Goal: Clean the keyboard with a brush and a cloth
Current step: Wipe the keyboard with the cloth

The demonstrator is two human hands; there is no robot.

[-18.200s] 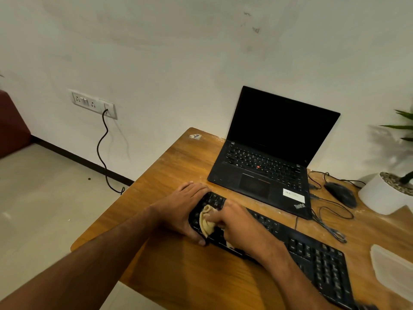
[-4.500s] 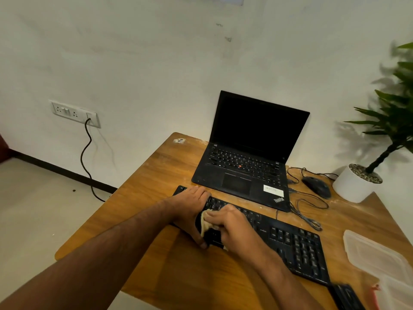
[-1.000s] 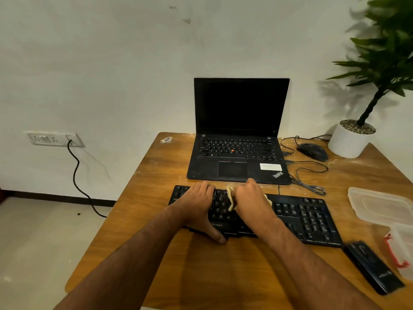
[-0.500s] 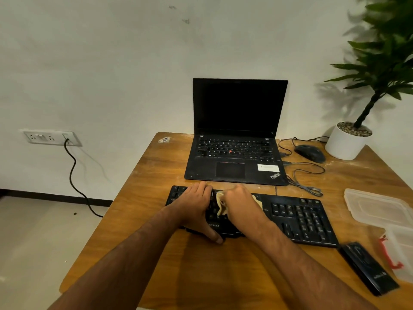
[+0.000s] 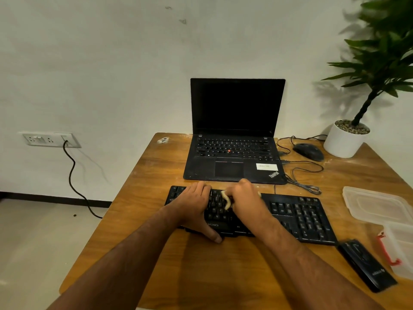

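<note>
A black keyboard [image 5: 299, 215] lies across the wooden table [image 5: 156, 171] in front of an open laptop. My left hand [image 5: 194, 206] lies over the keyboard's left end, fingers along the far keys and thumb hooked round the near edge. My right hand [image 5: 248, 200] grips a beige cloth [image 5: 226, 199] and presses it onto the keys in the keyboard's middle. Most of the cloth is hidden under that hand. No brush can be made out.
A black laptop [image 5: 232, 159] stands open behind the keyboard. A mouse [image 5: 309, 151], its tangled cable [image 5: 301, 175] and a white plant pot [image 5: 345, 139] sit at the back right. Clear plastic containers [image 5: 377, 206] and a black flat case [image 5: 366, 265] lie at the right.
My right hand with the cloth has slid away from me toward the keyboard's far edge and slightly right. The left hand keeps its hold on the keyboard's left end.
</note>
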